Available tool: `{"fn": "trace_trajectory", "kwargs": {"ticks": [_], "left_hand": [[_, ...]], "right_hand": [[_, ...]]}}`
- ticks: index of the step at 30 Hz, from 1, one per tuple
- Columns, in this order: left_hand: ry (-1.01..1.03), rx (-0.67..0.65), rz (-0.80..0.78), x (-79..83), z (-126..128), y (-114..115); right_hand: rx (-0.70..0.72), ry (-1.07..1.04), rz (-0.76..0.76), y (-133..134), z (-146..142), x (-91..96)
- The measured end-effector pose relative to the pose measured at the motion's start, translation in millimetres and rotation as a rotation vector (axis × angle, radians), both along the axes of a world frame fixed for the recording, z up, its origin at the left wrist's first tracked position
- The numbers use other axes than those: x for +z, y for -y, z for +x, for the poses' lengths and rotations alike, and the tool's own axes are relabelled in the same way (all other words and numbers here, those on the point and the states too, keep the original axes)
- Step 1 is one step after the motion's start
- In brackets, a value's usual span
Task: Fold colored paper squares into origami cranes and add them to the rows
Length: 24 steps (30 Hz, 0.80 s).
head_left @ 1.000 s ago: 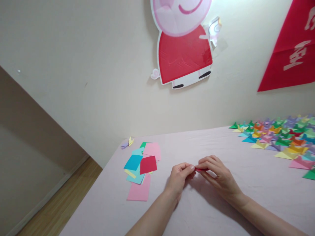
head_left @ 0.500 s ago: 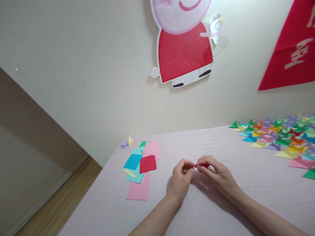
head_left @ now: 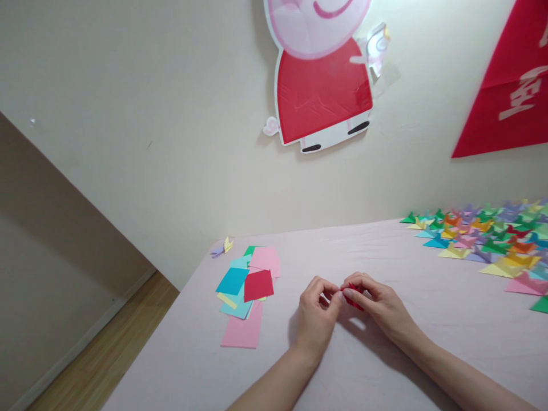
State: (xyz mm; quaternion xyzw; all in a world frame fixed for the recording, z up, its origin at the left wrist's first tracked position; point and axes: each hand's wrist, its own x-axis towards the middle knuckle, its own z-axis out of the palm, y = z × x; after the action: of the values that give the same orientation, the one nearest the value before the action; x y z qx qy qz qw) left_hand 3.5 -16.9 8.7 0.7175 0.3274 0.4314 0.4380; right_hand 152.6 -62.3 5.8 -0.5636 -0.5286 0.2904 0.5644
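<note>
Comparing with a second ago, what do we record?

"We find the small folded piece of red paper (head_left: 354, 304), earlier a thin edge, now showing a broader face; we judge its tip is being shaped. It sits between both hands over the pale pink cloth (head_left: 171, 365). The left hand (head_left: 317, 317) pinches its tip; the right hand (head_left: 377, 299) grips its body."

"Our counts?"

"One red piece held; one yellow folded paper (head_left: 228, 245) and one lavender folded paper (head_left: 217, 252), far-left. Overlapping loose coloured paper sheets (head_left: 259, 285) and crowded multicoloured folded paper shapes (head_left: 496, 246) we cannot total."

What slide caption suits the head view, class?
Left hand and right hand pinch small folded red paper over pale pink cloth.
</note>
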Motion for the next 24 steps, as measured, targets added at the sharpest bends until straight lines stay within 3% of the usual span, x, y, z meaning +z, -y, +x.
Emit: {"fn": "trace_trajectory", "kwargs": {"ticks": [10, 24], "left_hand": [[0.017, 0.007, -0.016, -0.8, 2.4, 3.4], [-0.051, 0.044, 0.019, -0.7, 1.3, 5.0]], "right_hand": [[0.078, -0.263, -0.086, 0.9, -4.3, 4.9], [0.080, -0.333, -0.128, 1.5, -8.3, 2.6]]}}
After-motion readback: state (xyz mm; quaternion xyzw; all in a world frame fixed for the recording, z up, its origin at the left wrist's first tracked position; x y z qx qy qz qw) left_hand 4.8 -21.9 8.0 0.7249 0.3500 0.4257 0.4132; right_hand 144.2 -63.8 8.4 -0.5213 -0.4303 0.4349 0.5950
